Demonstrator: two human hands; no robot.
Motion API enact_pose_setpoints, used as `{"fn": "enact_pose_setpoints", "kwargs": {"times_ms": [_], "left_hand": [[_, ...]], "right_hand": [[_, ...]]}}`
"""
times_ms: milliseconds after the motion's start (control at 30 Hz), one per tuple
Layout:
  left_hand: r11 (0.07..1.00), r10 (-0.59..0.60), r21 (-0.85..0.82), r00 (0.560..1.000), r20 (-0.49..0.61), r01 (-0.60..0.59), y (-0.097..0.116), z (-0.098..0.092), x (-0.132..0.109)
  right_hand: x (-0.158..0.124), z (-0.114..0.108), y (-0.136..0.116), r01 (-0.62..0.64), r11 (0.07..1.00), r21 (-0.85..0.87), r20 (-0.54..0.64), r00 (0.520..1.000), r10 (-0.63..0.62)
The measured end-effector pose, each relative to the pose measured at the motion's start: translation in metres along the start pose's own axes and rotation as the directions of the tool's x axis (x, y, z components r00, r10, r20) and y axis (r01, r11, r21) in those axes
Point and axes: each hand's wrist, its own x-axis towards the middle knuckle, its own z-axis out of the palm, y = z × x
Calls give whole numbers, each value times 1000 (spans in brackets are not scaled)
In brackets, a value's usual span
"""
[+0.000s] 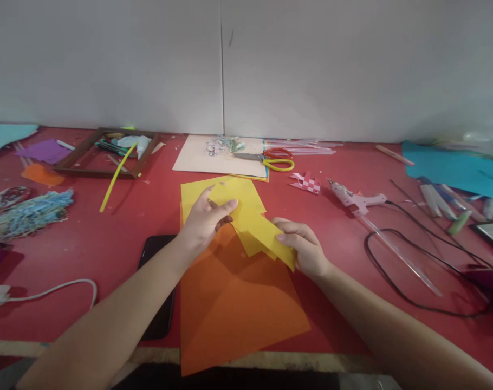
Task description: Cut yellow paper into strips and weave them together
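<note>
My right hand (301, 246) is closed on the lower right end of a narrow yellow paper piece (260, 230), thumb on top. The piece slants up toward my left hand (208, 216), whose fingers are curved and apart, with the thumb beside the paper's upper end. Whether the left fingertips touch it is hard to see. Beneath my hands a larger yellow sheet (246, 190) lies over the upper part of an orange sheet (238, 314). The orange sheet's near corner hangs past the table edge.
A black phone (157, 319) lies under my left forearm. Scissors (277, 160) rest on pale sheets (193, 154) at the back. A pink glue gun (356, 200) with its cord (372, 260) is at right, near a pink woven paper piece (309, 184). A wooden frame (70, 162) stands at left.
</note>
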Motion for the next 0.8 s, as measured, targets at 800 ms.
{"fn": "enact_pose_setpoints", "kwargs": {"times_ms": [800], "left_hand": [[858,-149,512,931,334,-47,-10,-5,-8]], "right_hand": [[6,1,14,540,418,-731,304,806,-508]]}}
